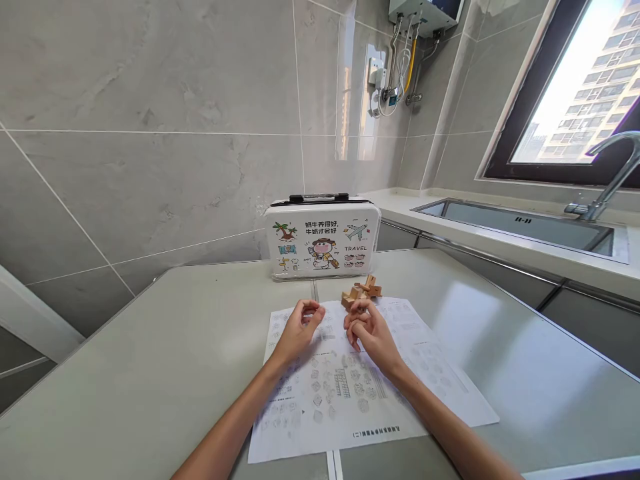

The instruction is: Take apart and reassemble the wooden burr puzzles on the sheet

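My left hand hovers over the left part of a printed sheet. Its fingers are curled together with the thumb close to the fingertips, and no object shows in them. On the right, my right hand has its fingers loosely bent and apart, with nothing visible held. Just beyond its fingertips lies a small cluster of interlocking wooden puzzle pieces, partly covered by the fingers; whether they touch cannot be made out. Rows of small line diagrams and text cover the sheet, whose heading appears upside down from here.
A white cartoon-printed case with a black handle stands behind the sheet, near the tiled wall. The pale table has a seam down its middle. To the right are a counter with a sink, a faucet and a window.
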`<action>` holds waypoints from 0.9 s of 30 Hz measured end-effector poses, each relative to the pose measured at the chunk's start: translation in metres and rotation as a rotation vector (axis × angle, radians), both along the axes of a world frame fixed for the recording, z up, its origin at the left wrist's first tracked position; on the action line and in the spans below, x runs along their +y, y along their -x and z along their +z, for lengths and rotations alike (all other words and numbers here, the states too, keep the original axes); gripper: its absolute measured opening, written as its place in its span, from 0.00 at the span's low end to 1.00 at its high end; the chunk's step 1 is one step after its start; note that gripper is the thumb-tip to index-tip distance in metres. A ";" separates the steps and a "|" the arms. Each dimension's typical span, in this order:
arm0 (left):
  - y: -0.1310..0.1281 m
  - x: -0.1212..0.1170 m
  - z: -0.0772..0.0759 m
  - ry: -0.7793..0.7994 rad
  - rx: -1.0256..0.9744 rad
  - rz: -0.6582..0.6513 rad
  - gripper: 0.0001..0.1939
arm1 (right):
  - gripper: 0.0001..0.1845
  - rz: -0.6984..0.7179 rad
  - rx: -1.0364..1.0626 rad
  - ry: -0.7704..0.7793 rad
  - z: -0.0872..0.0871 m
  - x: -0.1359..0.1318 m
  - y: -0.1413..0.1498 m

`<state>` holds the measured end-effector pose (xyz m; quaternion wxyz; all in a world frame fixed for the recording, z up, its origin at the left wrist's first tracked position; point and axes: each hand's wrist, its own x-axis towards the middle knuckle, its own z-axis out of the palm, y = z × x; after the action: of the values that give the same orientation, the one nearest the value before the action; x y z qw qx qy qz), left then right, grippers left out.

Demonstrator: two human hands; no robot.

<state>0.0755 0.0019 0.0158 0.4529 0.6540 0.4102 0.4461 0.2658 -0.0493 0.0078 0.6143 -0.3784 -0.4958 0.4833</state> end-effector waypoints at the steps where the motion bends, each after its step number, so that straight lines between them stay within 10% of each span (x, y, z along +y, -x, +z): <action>1: -0.001 -0.001 -0.001 0.048 -0.041 -0.050 0.25 | 0.16 0.073 0.022 0.018 0.002 -0.002 0.002; 9: -0.005 -0.011 -0.003 0.154 -0.172 -0.395 0.30 | 0.13 0.417 0.138 0.093 0.005 -0.011 0.002; 19: -0.004 -0.012 0.000 0.163 -0.241 -0.348 0.31 | 0.23 0.276 0.101 0.181 0.000 -0.003 -0.002; 27: -0.002 -0.014 0.010 0.163 -0.245 -0.435 0.32 | 0.25 0.535 -0.047 0.201 0.001 -0.003 -0.010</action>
<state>0.0777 -0.0120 0.0254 0.6355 0.6293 0.2368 0.3794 0.2758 -0.0522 0.0083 0.4128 -0.3041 -0.5418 0.6660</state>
